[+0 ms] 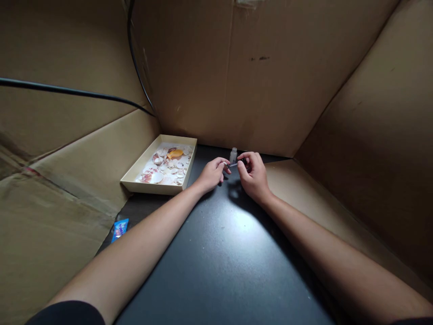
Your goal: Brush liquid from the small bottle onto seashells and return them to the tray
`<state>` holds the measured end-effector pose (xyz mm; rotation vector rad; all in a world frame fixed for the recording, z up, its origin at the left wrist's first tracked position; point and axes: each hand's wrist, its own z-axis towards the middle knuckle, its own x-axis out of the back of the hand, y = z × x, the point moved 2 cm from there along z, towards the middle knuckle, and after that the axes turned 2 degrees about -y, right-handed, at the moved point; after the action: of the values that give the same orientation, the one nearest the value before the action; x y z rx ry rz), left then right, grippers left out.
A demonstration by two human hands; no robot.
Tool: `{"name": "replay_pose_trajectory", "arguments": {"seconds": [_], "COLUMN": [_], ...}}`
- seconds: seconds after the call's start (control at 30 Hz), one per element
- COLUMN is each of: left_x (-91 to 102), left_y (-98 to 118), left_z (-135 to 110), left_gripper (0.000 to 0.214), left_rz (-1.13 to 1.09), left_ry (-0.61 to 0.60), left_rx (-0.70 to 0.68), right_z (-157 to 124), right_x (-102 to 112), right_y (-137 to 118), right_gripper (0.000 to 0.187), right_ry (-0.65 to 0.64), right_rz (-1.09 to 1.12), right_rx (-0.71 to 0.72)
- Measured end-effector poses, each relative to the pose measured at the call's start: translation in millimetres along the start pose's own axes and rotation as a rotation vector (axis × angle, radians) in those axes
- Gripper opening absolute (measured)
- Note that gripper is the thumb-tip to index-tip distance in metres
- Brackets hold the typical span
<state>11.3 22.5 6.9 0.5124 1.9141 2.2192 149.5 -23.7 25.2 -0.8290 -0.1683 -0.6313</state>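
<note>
My left hand (214, 174) is closed in a pinch at the far part of the table, its fingertips pointing right. Something tiny and pale may be between them, too small to make out. Facing it, my right hand (253, 176) is closed, the thumb and fingers pressed together. A thin grey stick (233, 164) reaches from the right fingers to the left fingertips. Dark material shows within the right hand, mostly hidden by the fingers. Just behind the stick, a small clear bottle (233, 155) with a narrow neck stands upright on the table.
On the left sits a shallow cream box (154, 187) holding seashells and an orange item (175, 154). A blue wrapped packet (119, 229) lies near the left table edge. Cardboard walls (216, 90) surround the dark table (203, 271). Black cables (74, 91) hang at upper left.
</note>
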Motion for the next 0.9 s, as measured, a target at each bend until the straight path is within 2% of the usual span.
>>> {"name": "replay_pose_trajectory", "arguments": {"seconds": [0.9], "left_x": [-0.7], "left_y": [0.5], "left_z": [0.0], "left_gripper": [0.018], "left_rz": [0.01], "left_ry": [0.005], "left_rx": [0.029], "right_z": [0.0], "right_x": [-0.6], "right_y": [2.2], "right_gripper": [0.009], "right_ry": [-0.005], "right_rz": [0.012], "right_rx": [0.016]}}
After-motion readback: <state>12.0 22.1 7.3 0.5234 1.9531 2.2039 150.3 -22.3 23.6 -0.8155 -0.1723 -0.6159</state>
